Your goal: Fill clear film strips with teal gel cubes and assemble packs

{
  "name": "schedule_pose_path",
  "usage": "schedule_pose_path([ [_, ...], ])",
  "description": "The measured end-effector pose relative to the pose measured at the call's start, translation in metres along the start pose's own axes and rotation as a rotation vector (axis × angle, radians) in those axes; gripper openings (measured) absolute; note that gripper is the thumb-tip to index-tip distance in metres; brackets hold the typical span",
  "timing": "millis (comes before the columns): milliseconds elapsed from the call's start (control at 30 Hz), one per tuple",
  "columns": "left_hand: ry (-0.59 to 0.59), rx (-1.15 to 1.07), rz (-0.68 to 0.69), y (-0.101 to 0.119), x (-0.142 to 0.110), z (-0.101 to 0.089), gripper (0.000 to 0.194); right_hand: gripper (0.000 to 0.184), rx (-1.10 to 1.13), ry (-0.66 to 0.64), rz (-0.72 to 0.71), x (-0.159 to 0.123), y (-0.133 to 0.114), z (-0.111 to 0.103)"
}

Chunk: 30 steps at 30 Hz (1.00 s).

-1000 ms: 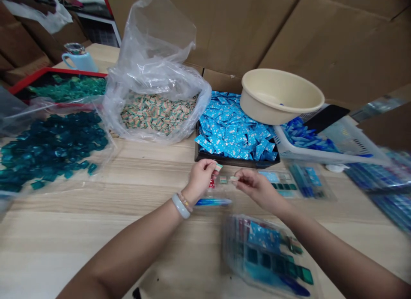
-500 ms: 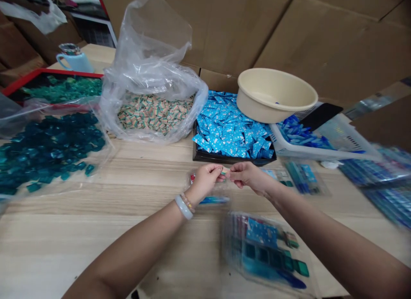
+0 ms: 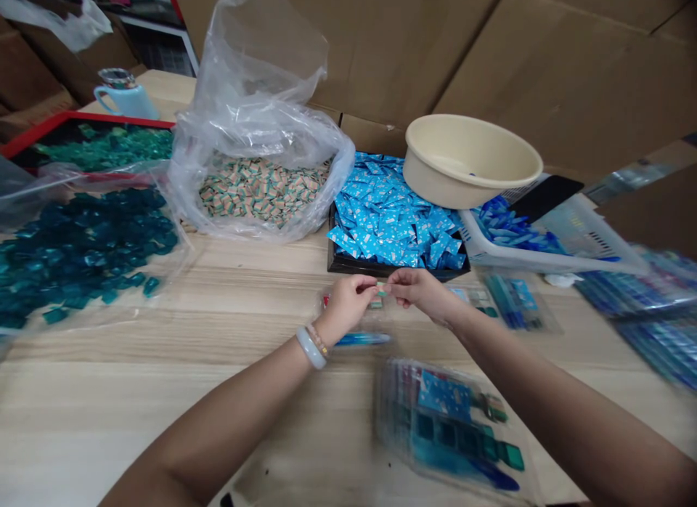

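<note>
A tiny cream-and-green sachet (image 3: 382,291) sits pinched between the fingertips of the left hand (image 3: 348,306) and the right hand (image 3: 419,293), which meet over the table. Both forearms (image 3: 218,412) reach in from the near side, a bangle (image 3: 310,348) on the left wrist. The pale wooden table (image 3: 81,398) holds a clear bag (image 3: 255,93) of similar sachets (image 3: 261,191), a black tray (image 3: 397,272) of blue sachets (image 3: 392,220) and a cream basin (image 3: 435,187) on the far side, with cardboard (image 3: 544,57) behind.
</note>
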<state>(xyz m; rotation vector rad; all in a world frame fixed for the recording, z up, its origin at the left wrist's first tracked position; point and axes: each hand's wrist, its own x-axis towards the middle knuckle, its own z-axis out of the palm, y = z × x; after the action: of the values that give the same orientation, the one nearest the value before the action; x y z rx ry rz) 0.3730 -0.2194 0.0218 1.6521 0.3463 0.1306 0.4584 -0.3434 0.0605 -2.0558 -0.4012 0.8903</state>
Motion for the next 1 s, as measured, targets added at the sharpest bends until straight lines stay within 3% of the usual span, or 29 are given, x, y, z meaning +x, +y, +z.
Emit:
schedule_pose_path([
  [133, -0.012, 0.544, 0.322, -0.009, -0.014, -0.009, 0.020, 0.011, -0.294, 0.003, 0.037, 0.010, 0.017, 0.001],
  [233, -0.092, 0.728, 0.399, -0.016, -0.019, -0.011, 0.018, 0.009, -0.476, 0.085, -0.008, 0.015, 0.022, 0.006],
  [500, -0.120, 0.791, 0.442, -0.024, -0.017, -0.008, 0.017, 0.012, -0.431, 0.155, 0.046, 0.016, 0.025, 0.021],
  [633, -0.123, 0.806, 0.454, -0.023, -0.018, -0.008, 0.019, 0.007, -0.633, 0.248, -0.035, 0.015, 0.029, 0.020],
  [733, -0.141, 0.820, 0.472, -0.021, -0.018, -0.009, 0.021, 0.008, -0.688, 0.242, -0.129, 0.011, 0.027, 0.014],
  [900, -0.186, 0.854, 0.490, -0.019, -0.017, -0.007, 0.023, 0.016, -0.729, 0.043, -0.488, 0.003, 0.023, 0.013],
  [1000, -0.185, 0.855, 0.493, -0.021, -0.015, -0.005, 0.024, 0.018, -0.753, 0.005, -0.573, 0.004, 0.028, 0.018],
])
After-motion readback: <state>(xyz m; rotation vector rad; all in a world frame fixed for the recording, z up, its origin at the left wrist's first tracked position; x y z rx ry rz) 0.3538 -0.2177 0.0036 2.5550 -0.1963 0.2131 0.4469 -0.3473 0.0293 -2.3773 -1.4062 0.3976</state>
